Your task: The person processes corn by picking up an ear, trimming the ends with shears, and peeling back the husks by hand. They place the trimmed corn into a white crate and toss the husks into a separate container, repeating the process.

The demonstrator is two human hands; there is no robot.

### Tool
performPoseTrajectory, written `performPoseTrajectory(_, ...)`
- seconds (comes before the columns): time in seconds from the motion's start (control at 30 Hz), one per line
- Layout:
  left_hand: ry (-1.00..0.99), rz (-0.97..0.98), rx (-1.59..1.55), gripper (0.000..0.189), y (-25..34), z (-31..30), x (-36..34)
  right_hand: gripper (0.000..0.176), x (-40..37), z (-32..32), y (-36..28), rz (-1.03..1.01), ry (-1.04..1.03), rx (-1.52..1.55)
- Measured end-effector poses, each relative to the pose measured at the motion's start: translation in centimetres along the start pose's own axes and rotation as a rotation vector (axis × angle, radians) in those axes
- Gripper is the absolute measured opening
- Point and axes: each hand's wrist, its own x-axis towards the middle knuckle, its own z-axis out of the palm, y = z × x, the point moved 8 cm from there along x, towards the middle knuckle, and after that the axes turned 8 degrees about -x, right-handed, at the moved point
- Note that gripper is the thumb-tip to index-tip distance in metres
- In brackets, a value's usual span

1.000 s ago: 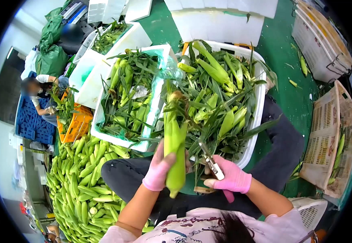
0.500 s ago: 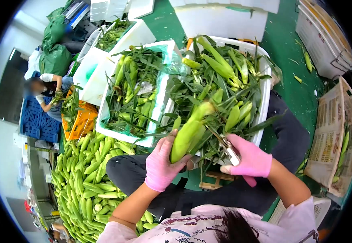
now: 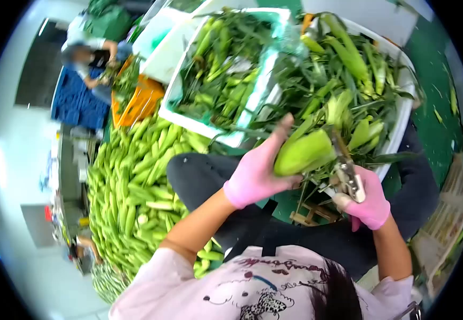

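Observation:
An ear of corn (image 3: 306, 152) in its green husk lies across the pink-gloved fingers of my left hand (image 3: 258, 173), which grips it from the left and below. My right hand (image 3: 371, 201), gloved in pink too, is closed around a pair of metal pruning shears (image 3: 351, 180). The shears' blades point up and sit right at the ear's right end. Under and beyond both hands stands a white tub (image 3: 405, 74), heaped with corn leaves and husks (image 3: 317, 101).
Left of the tub is a foam box (image 3: 189, 120) of leaves, lined with green plastic. A large pile of husked-green corn ears (image 3: 135, 181) spreads at the left. Farther back a person (image 3: 93, 64) handles leaves over an orange crate (image 3: 141, 101). A plastic crate (image 3: 447, 224) stands at right.
The view has swung left, shifting everything rightward. The ear of corn has tipped from nearly upright toward the right, and the shears' blades are now at its end.

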Motion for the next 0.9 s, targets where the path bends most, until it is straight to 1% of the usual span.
performPoseTrajectory(0.03, 0.033, -0.163, -0.178, 0.109, -0.8, -0.1, 0.2, 0.041, -0.4, -0.1, 0.0, -0.038, 0.039, 0.123)
performPoseTrajectory(0.07, 0.135, -0.112, -0.276, 0.108, -2.6, -0.2, 0.4, 0.044, -0.8, 0.1, -0.2, 0.001, 0.038, 0.205)
performPoseTrajectory(0.1, 0.167, -0.196, -0.514, 0.098, -4.1, 0.0, 0.6, 0.048, -0.9, 0.6, 0.1, -0.022, 0.029, 0.308)
performPoseTrajectory(0.13, 0.222, -0.274, -0.752, 0.088, -5.6, 0.2, 0.7, 0.051, -1.2, 1.3, 0.5, -0.022, 0.015, 0.316)
performPoseTrajectory(0.17, 0.287, -0.270, -1.085, 0.070, -5.9, 0.2, 1.3, 0.054, -1.5, 2.2, 1.1, -0.021, 0.008, 0.329)
performPoseTrajectory(0.23, 0.416, -0.324, -1.514, 0.063, -8.4, 0.5, 2.5, 0.060, -1.8, 4.1, 2.9, -0.226, -0.003, 0.276)
performPoseTrajectory(0.3, 0.571, -0.258, -1.729, 0.061, -8.4, 0.4, 3.7, 0.065, -2.8, 5.7, 2.5, -0.063, 0.012, 0.349)
performPoseTrajectory(0.33, 0.673, -0.219, -1.695, 0.061, -8.0, 0.3, 3.9, 0.069, -2.9, 6.1, 3.4, -0.029, 0.018, 0.316)
performPoseTrajectory(0.37, 0.723, -0.264, -1.758, 0.062, -7.8, 0.9, 3.9, 0.073, -2.6, 5.8, 4.4, -0.018, 0.057, 0.081)
performPoseTrajectory(0.43, 0.722, -0.316, -1.813, 0.063, -7.8, 2.3, 3.8, 0.080, -1.9, 4.6, 3.7, -0.087, 0.200, -0.229)
performPoseTrajectory(0.47, 0.761, -0.367, -1.798, 0.061, -7.5, 3.3, 3.6, 0.085, -1.2, 4.0, 4.1, -0.131, 0.282, -0.291)
performPoseTrajectory(0.5, 0.746, -0.374, -1.812, 0.060, -7.5, 4.4, 3.2, 0.085, -0.7, 3.5, 4.1, -0.154, 0.380, -0.328)
performPoseTrajectory(0.57, 0.736, -0.355, -1.830, 0.058, -8.0, 5.5, 2.7, 0.085, 0.7, 2.4, 2.2, -0.258, 0.535, -0.471)
performPoseTrajectory(0.6, 0.792, -0.301, -1.812, 0.058, -9.1, 5.3, 2.7, 0.085, 1.7, 2.6, 1.5, -0.288, 0.493, -0.389)
performPoseTrajectory(0.63, 0.755, -0.180, -1.771, 0.056, -8.7, 4.1, 2.7, 0.082, 3.0, 3.2, 1.7, -0.311, 0.424, -0.205)
performPoseTrajectory(0.67, 0.806, -0.061, -1.679, 0.055, -8.9, 2.3, 2.2, 0.080, 4.6, 4.9, 1.6, -0.243, 0.236, 0.172)
performPoseTrajectory(0.7, 0.816, 0.022, -1.595, 0.054, -9.0, 1.5, 2.4, 0.078, 5.1, 6.5, 1.3, -0.134, 0.073, 0.545)
performPoseTrajectory(0.73, 0.829, 0.013, -1.650, 0.055, -9.7, 1.4, 2.4, 0.072, 5.6, 6.8, 1.0, -0.164, 0.079, 0.502)
performPoseTrajectory(0.83, 1.011, -0.066, -1.677, 0.060, -11.1, 0.9, 1.6, 0.066, 6.1, 6.8, 0.1, -0.174, 0.168, 0.077)
performPoseTrajectory(0.87, 0.909, -0.047, -1.708, 0.065, -10.7, 0.8, 1.9, 0.059, 6.1, 6.6, 0.0, -0.286, 0.319, -0.226)
performPoseTrajectory(0.9, 0.888, -0.131, -1.886, 0.062, -10.7, 1.8, 2.0, 0.054, 5.0, 6.3, -2.1, -0.476, 0.531, -0.464)
